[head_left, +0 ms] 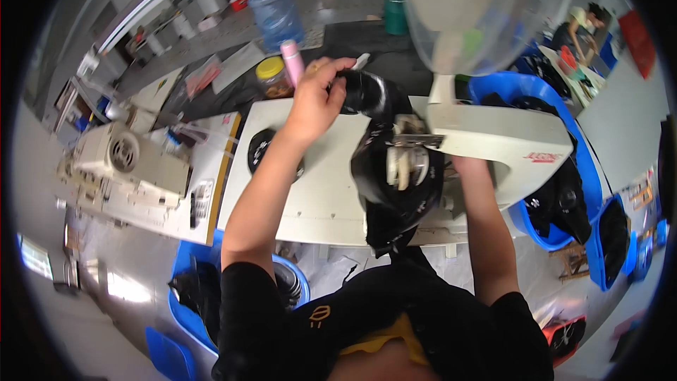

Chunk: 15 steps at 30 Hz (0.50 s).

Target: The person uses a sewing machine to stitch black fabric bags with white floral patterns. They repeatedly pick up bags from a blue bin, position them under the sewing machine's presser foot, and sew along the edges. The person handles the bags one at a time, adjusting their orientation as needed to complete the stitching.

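Observation:
A white industrial sewing machine (493,125) stands on a pale worktable. Glossy black material (395,212) is draped around its needle end, hanging over the table's near edge, with one part reaching up and left. My left hand (316,102) is closed on the upper end of this black material, left of the machine head. Under the machine's arm is my right hand (463,164), close to the material's right side; its fingers are hidden. A round black piece with white marks (260,149) lies on the table, partly behind my left forearm.
At the far side are a yellow-lidded jar (271,70), a pink bottle (291,58) and a large blue water jug (276,13). Blue tubs (596,162) of black pieces flank the table. Another machine (127,162) stands left. A person (582,32) works at far right.

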Tool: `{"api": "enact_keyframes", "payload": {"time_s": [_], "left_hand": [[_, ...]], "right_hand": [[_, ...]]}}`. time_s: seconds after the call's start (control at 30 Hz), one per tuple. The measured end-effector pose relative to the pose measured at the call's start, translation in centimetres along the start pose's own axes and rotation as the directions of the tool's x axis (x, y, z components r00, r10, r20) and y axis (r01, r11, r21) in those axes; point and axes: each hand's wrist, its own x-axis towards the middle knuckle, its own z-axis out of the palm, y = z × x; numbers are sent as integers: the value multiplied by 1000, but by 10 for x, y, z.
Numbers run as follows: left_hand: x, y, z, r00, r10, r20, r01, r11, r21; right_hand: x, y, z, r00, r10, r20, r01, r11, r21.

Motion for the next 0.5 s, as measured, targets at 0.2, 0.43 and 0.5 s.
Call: {"api": "enact_keyframes", "payload": {"time_s": [0.2, 0.43, 0.5], "left_hand": [[-123, -51, -52, 998, 44, 54, -64, 883, 466], [-286, -95, -46, 706, -708, 24, 329, 358, 874], [-293, -107, -38, 670, -742, -18, 356, 300, 885]], "right_hand": [[-67, -21, -25, 979, 194, -59, -203, 937, -283], [-114, -13, -37, 960, 276, -56, -274, 869, -413], [-119, -16, -30, 964, 262, -48, -251, 832, -494]]}}
